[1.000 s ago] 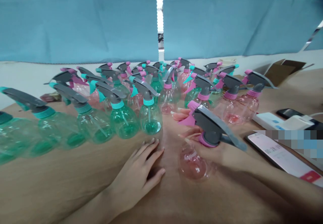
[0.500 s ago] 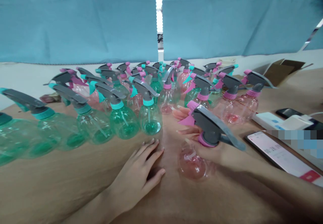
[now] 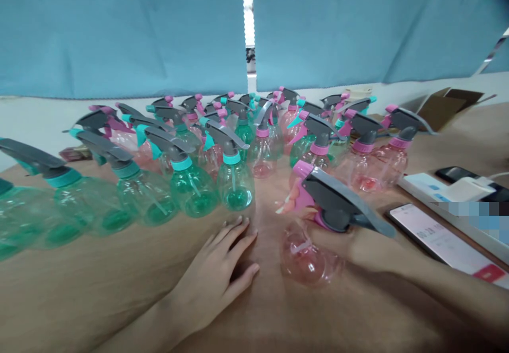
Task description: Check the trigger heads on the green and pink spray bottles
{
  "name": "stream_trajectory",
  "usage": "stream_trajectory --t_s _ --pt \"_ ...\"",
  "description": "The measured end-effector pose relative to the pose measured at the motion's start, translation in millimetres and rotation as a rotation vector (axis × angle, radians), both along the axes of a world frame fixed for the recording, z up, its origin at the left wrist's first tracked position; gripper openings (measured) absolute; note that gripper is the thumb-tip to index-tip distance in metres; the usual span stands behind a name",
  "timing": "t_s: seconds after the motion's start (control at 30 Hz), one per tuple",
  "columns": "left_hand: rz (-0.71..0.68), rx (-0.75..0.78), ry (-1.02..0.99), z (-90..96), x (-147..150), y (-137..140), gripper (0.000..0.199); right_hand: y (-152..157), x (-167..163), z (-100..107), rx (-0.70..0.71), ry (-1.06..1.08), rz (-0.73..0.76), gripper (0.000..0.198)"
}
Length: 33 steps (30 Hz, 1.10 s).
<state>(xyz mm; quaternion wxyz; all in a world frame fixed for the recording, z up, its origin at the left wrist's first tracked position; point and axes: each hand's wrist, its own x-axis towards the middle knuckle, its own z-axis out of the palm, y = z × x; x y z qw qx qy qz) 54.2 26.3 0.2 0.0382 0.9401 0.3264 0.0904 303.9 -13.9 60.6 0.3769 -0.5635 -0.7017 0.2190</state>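
The right hand grips the pink sprayer; the left hand (spread, holding nothing) could steady its base.

Broad tan wood-grain tabletop, and busy! Down left, row of round clear-green plastic spray bottles with grey-and-turquoise heads; behind, tight crowd of pink and green spray bottles. Out front, right of centre, round clear-pink plastic spray bottle with grey-and-pink head. Left hand flat beside it, palm down. Right side: black-edged smartphone with lit screen, flat white plastic block, open brown cardboard box farther back.
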Motion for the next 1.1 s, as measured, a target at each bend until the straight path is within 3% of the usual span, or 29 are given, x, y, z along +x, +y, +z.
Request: stream_trajectory --t_s 0.23,0.5,0.9,1.1 --pt "-0.008 -0.001 -0.02 -0.8 0 0 0.046 -4 -5 9 -0.011 0.026 0.041 0.025" --pt "-0.002 0.003 -0.026 -1.5 1 1 0.045 1 -7 8 -0.044 0.049 -0.032 0.012" --pt "-0.012 0.009 -0.039 -0.8 0 1 0.045 2 -13 13 -0.035 0.142 0.074 0.051" --pt "-0.021 0.031 -0.032 -2.8 -1 3 0.046 3 -14 13 -0.068 0.146 0.086 0.028"
